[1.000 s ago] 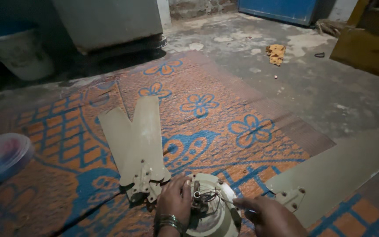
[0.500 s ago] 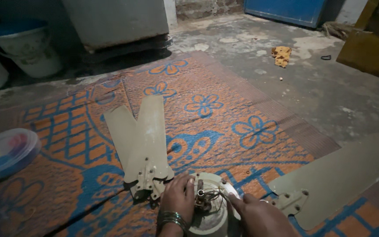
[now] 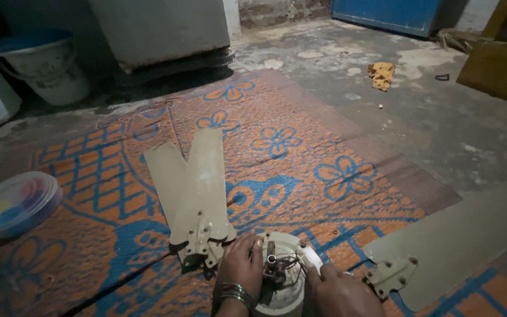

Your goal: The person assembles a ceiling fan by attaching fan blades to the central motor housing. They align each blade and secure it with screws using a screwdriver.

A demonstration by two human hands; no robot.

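We kneel over a round fan motor (image 3: 277, 276) that sits on an orange and blue mat (image 3: 300, 158) on the floor, at the bottom middle of the view. Our left hand (image 3: 240, 264) lies on the motor's left rim with fingers curled over the edge, gripping it; bangles (image 3: 234, 292) ring that wrist. Our right hand (image 3: 338, 292) rests against the motor's right side, fingers bent toward the housing, though we cannot tell whether it grips anything, as the frame cuts it off. Wires (image 3: 286, 267) show in the motor's open centre. Just left of the motor lie two beige blades (image 3: 192, 182) stacked and crossed, their metal brackets touching near our left hand. A third blade (image 3: 459, 240) lies to the right, its bracket just beside our right hand. Well apart on the far left sits a clear lidded tub (image 3: 13, 202) with coloured bits inside, and a white bucket (image 3: 45, 67) stands off the mat at the back.
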